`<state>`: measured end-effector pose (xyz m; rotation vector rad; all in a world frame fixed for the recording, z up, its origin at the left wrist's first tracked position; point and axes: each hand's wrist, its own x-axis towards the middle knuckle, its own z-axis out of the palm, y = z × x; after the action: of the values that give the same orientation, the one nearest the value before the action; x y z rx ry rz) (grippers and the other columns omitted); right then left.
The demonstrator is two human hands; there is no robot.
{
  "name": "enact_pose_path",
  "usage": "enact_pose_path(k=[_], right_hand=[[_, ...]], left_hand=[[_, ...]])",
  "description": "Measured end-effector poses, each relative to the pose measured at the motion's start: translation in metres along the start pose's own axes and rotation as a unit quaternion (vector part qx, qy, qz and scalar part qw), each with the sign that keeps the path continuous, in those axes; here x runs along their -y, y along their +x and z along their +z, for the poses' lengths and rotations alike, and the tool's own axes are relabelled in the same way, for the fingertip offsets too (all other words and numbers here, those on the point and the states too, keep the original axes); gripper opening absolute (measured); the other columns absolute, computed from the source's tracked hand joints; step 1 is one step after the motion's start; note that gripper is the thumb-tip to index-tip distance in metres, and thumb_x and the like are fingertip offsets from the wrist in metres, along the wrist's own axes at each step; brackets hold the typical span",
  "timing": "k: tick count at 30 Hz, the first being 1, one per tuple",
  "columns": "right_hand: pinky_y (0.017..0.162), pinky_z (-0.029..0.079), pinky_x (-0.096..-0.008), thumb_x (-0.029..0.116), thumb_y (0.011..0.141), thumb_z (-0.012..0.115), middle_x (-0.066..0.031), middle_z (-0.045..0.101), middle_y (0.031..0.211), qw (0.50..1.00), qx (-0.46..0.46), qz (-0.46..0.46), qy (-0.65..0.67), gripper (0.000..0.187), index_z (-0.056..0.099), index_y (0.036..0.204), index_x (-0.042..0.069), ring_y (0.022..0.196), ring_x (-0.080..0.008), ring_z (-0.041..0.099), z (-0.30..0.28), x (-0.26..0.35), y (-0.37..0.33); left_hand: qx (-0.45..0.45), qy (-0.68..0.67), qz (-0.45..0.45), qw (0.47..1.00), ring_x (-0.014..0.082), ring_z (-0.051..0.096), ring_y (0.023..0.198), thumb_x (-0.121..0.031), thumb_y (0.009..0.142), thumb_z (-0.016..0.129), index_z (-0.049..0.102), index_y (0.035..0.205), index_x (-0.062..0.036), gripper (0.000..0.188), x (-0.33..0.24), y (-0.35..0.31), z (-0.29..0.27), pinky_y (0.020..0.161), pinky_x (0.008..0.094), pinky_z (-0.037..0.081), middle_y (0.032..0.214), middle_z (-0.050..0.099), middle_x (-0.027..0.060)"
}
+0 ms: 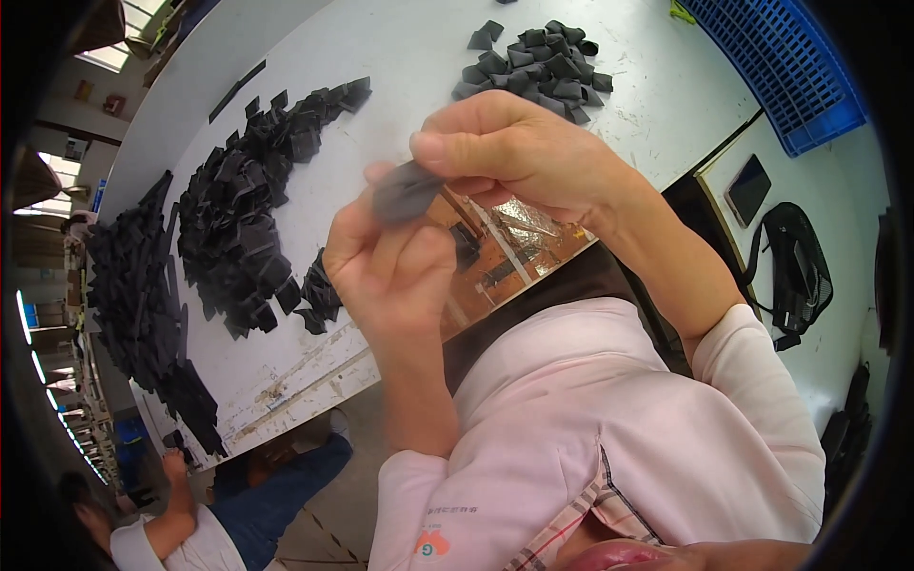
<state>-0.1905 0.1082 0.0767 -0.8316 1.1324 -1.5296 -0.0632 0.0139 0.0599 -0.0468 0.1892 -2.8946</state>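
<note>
A small dark grey fabric piece (407, 194) is held between both hands above the white table (314, 181). My left hand (395, 252) is closed, fingers curled, gripping the piece from below and left. From the upper right, my right hand (519, 152) pinches its upper edge between thumb and fingers. Motion blurs the piece and the left fingers, so its exact fold cannot be made out. Beyond the right hand lies a heap of folded dark pieces (547, 62). To the left spreads a larger pile of flat dark pieces (233, 214), with a small cluster (319, 290) close to my left wrist.
Long dark strips (143, 295) are heaped along the far left edge. An orange-brown board (495, 276) lies beneath my hands. At the right are a blue plastic crate (785, 71), a phone (748, 190) and a black mesh bag (800, 271). Another person (181, 533) is at lower left.
</note>
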Motion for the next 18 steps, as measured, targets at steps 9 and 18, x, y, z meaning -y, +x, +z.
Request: enact_pose_path(k=[9, 18], right_hand=[[0.042, 0.025, -0.0177, 0.032, 0.083, 0.058, 0.0050, 0.038, 0.057, 0.997, 0.069, -0.026, 0.008, 0.032, 0.055, 0.070, 0.003, 0.050, -0.0036, 0.033, -0.015, -0.012, 0.015], [0.046, 0.031, -0.0184, 0.025, 0.085, 0.056, 0.0044, 0.044, 0.060, 0.991, -0.011, -0.016, -0.135, 0.024, 0.054, 0.071, 0.005, 0.053, -0.0038, 0.038, -0.018, -0.022, 0.013]], left_hand=[[-0.024, 0.037, -0.013, 0.999, 0.0037, 0.032, 0.033, -0.006, 0.088, 0.040, 0.049, 0.093, 0.0062, 0.016, -0.011, 0.002, -0.028, 0.033, 0.0163, 0.022, 0.090, 0.058, 0.0184], [-0.028, 0.238, 0.091, 0.966, 0.0064, 0.050, 0.055, -0.001, 0.081, 0.047, 0.046, 0.105, 0.0078, 0.025, -0.011, 0.000, -0.047, 0.048, 0.0187, 0.039, 0.091, 0.056, 0.0159]])
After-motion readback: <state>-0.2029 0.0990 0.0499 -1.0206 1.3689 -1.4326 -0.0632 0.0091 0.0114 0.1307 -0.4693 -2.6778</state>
